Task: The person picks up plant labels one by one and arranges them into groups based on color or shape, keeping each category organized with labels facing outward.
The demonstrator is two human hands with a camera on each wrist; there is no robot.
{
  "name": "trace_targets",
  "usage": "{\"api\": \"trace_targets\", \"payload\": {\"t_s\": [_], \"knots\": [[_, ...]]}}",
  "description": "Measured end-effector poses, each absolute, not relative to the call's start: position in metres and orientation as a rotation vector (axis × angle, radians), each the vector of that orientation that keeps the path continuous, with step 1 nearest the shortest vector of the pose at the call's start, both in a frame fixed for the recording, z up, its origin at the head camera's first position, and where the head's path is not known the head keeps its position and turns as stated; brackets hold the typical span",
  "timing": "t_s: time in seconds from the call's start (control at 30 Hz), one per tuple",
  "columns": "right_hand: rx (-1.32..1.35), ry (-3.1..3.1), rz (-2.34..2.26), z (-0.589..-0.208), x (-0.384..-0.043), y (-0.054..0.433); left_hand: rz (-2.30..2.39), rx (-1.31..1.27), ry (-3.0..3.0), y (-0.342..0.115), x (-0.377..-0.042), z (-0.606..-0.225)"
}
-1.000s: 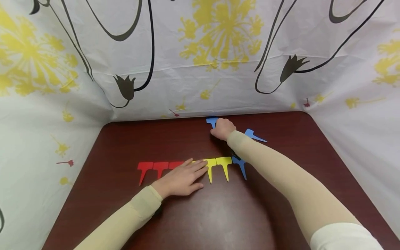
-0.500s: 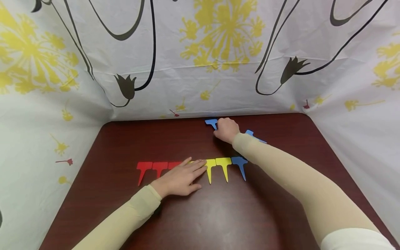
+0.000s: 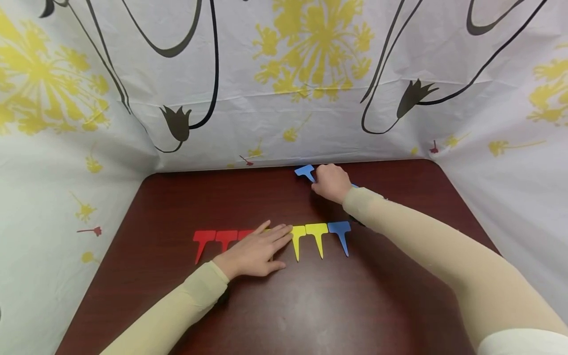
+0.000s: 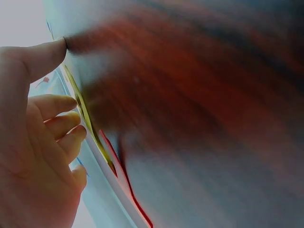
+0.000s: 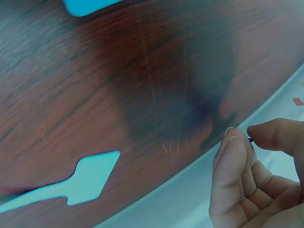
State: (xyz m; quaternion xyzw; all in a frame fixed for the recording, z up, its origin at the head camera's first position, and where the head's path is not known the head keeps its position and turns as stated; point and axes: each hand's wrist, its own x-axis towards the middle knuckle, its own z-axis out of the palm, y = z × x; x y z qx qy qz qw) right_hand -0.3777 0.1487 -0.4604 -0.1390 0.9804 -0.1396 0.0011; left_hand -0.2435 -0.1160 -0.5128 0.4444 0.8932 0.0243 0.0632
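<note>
My left hand (image 3: 255, 251) lies with fingers extended over the middle of a row of T-shaped plant labels. Left of it are red labels (image 3: 204, 236), one partly under the hand. Yellow labels (image 3: 317, 229) stick out on its right, and a blue label (image 3: 339, 228) ends the row. In the left wrist view the fingers touch the yellow label edges (image 4: 85, 111). Near the table's far edge, my right hand (image 3: 333, 183) pinches the stem of a blue plant label (image 3: 305, 170). Another blue label (image 5: 97, 175) lies beside that hand, mostly hidden behind it in the head view.
The dark red-brown table (image 3: 284, 315) meets a patterned white curtain (image 3: 248, 118) along its back edge. The curtain also hangs at both sides. The right forearm (image 3: 421, 236) crosses over the table's right part.
My right hand has moved slightly right, carrying the blue plant label with it, now more tilted. It covers more of the other loose blue label. My left hand has stayed in place.
</note>
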Motion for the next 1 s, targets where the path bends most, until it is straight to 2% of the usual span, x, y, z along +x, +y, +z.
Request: {"api": "trace_targets", "payload": {"t_s": [0.47, 1.0], "knots": [[-0.570, 3.112, -0.479, -0.451, -0.349, 0.188, 0.036, 1.333, 2.718, -0.117, -0.244, -0.516], [-0.566, 3.197, -0.545, -0.469, -0.293, 0.241, -0.019, 1.321, 2.732, -0.116, -0.241, -0.515]]}}
